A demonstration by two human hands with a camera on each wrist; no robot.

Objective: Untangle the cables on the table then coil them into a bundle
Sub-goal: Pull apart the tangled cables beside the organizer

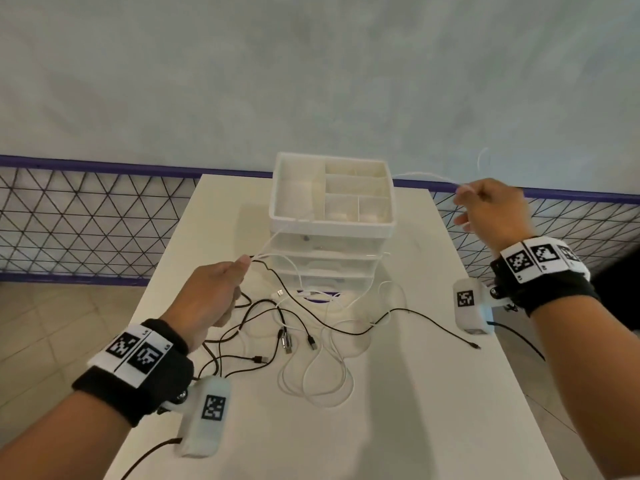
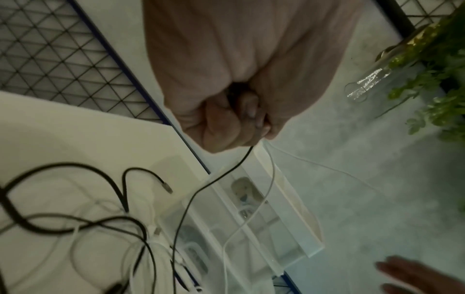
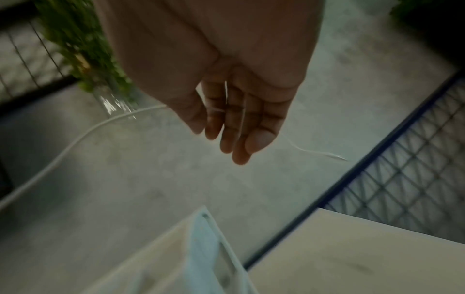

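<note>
A tangle of black and white cables (image 1: 304, 337) lies on the white table (image 1: 415, 410). My left hand (image 1: 214, 292) is held just above its left side, the fingers curled into a fist (image 2: 226, 79). It grips a black cable (image 2: 191, 199) and a white cable (image 2: 270, 179) that hang from it down to the pile. My right hand (image 1: 491, 209) is raised at the far right, beside the organiser. Thumb and fingers (image 3: 226, 123) pinch a thin white cable (image 1: 426, 176) that stretches left over the organiser toward the left hand. Its free end (image 3: 337, 157) trails past the fingers.
A white drawer organiser (image 1: 332, 225) with open top compartments stands at the back middle of the table. A wire mesh fence (image 1: 86, 216) with a purple rail runs behind the table. A glass vase with green leaves (image 2: 427, 59) is off beyond the table.
</note>
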